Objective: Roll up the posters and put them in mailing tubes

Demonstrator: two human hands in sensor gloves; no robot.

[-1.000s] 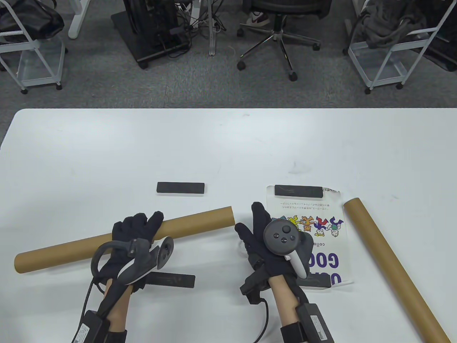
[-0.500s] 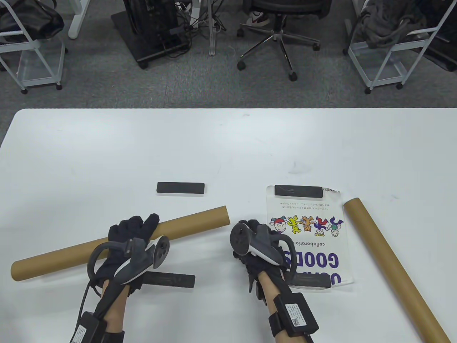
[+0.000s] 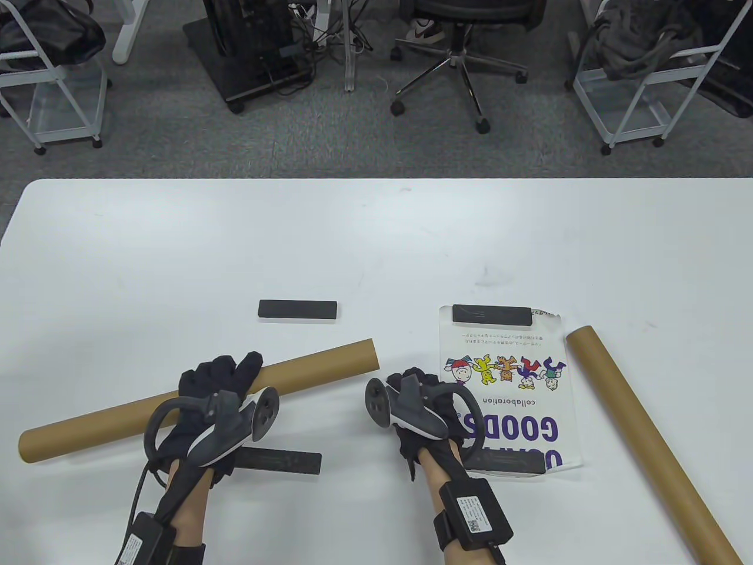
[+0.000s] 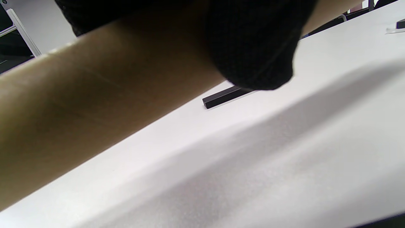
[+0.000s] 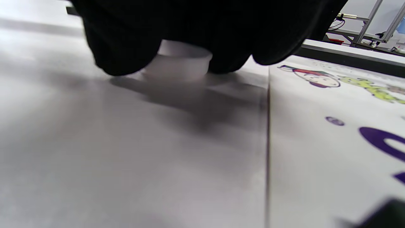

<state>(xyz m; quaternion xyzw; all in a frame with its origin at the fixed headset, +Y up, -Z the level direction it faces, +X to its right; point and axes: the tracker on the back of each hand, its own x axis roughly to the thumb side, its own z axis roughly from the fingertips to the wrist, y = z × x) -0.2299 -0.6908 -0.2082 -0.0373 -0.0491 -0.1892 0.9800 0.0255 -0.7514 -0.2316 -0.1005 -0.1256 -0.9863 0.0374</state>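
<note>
With the left hand (image 3: 215, 391) gripping the mailing tube (image 3: 317, 366) on the tabletop (image 3: 376, 247), the right hand (image 3: 420, 406) closes on what appears a white end cap (image 5: 181, 60), best lifted squarely toward the tube's open end.

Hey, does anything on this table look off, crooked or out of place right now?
Nothing is damaged or spilled. The flat poster is still pinned by black bars, with printing upside down from the person's side. The spare tube lies diagonally off the table's lower right edge.
</note>
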